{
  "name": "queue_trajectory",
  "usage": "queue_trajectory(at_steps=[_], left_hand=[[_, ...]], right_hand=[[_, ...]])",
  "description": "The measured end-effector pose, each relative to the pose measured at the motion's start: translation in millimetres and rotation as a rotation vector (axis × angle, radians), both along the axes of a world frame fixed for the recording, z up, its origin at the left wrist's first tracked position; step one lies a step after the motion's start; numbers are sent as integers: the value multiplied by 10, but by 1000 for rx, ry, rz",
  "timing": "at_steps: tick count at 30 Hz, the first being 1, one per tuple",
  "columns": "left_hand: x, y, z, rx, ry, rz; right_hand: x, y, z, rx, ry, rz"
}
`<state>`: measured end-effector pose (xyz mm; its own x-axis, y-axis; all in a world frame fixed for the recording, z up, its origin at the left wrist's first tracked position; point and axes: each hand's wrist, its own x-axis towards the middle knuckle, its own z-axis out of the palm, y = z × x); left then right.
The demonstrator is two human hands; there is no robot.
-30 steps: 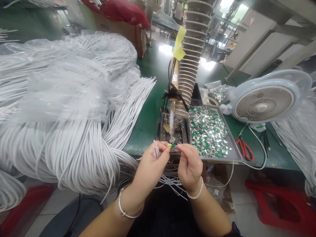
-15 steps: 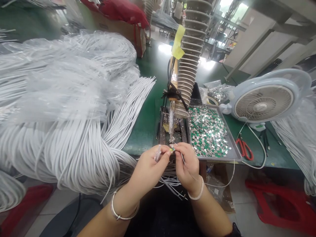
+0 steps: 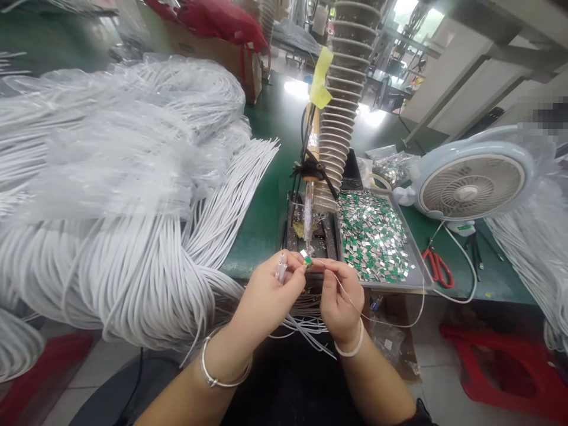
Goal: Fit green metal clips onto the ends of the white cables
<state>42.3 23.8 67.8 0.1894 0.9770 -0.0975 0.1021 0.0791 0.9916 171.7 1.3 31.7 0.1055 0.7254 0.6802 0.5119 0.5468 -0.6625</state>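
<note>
Watching from far away, I see two bare hands working close together just below a long silver soldering iron (image 3: 308, 216) standing in a dark holder (image 3: 290, 236). The left hand (image 3: 266, 296) is pinched shut on some thin white wires with shiny ends (image 3: 281, 269). A tiny green and silver chip (image 3: 306, 261) sits at its thumb tip, just beside the right hand (image 3: 341, 296). That hand is pinched nearly shut too, but I cannot tell which hand really has the chip. A long thin white wire (image 3: 381, 325) loops away from the right hand. I think the chip could slip from those fingers and get lost in the metal tray (image 3: 381, 287) of chips. If the iron is hot, a small lift could burn a finger.
</note>
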Motion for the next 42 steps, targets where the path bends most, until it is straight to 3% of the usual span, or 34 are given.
queue_trajectory(at_steps=[6,14,42], left_hand=[[-1,18,18,23,16,31],[-5,48,65,51,4,56],[-5,45,104,56,-23,73]], right_hand=[[-18,49,20,40,-14,58],[-68,82,70,110,-51,35],[-76,107,121,109,-110,24]])
